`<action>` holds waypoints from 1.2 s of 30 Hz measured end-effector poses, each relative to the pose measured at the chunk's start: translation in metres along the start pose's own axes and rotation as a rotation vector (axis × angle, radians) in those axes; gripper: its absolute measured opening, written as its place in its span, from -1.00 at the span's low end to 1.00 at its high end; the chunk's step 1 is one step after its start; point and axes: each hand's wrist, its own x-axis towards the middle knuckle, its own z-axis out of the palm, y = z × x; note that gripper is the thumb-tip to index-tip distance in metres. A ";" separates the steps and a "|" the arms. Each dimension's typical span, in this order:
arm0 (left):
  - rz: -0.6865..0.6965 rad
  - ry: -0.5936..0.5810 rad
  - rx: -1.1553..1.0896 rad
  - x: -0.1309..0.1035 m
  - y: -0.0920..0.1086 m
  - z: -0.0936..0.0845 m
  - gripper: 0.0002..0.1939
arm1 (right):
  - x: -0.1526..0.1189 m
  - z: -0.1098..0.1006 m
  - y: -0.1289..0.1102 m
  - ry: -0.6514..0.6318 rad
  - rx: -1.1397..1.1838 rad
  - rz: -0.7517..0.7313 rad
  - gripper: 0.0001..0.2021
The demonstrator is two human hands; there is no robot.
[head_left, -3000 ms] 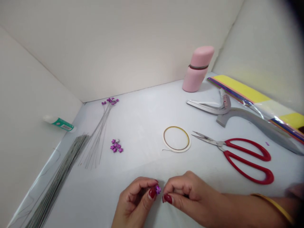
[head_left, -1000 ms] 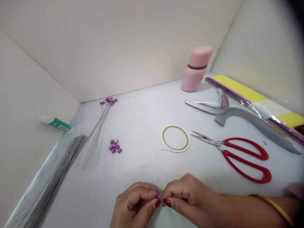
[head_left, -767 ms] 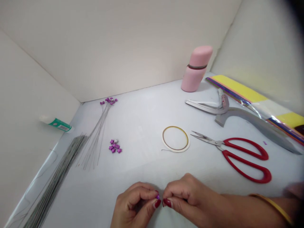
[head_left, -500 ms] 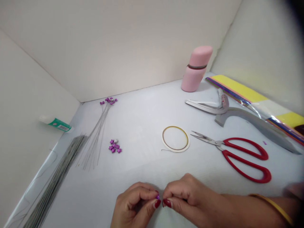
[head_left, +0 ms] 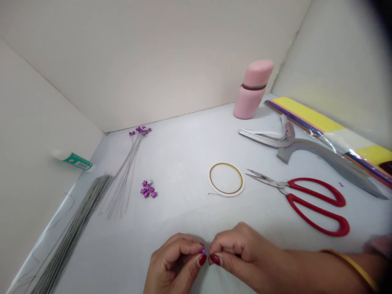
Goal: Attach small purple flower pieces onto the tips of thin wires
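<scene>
1. A star (head_left: 202,251) is being pinched between the thumb and forefinger of the left hand (head_left: 173,261), mostly hidden there.
2. The right hand (head_left: 235,249) is being held just beside it, thumb and forefinger closed together; whether anything thin is being gripped cannot be told.
3. More of the star is being covered than three seconds ago, so close fingertip work is apparently still being done on it.
4. Beyond the hands, the scissors (head_left: 279,184), tape (head_left: 228,194) and loose stars (head_left: 148,189) are being left untouched on the worktop (head_left: 180,155).
5. Farther off, stemmed stars (head_left: 141,130) are being kept near the back wall (head_left: 171,61).
</scene>
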 end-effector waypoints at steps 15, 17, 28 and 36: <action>-0.207 0.054 -0.136 0.001 0.016 0.001 -0.91 | 0.000 0.003 0.007 0.024 0.088 0.009 -0.82; -0.223 0.047 -0.118 0.001 0.016 0.001 -0.90 | 0.001 0.002 0.007 0.024 0.087 0.022 -0.82; -0.210 0.028 -0.061 0.003 0.016 0.000 -0.87 | 0.002 0.000 0.007 0.069 0.070 0.014 -0.80; -0.217 0.048 -0.054 0.004 0.017 0.001 -0.85 | 0.003 -0.002 0.006 0.071 0.201 0.020 -0.75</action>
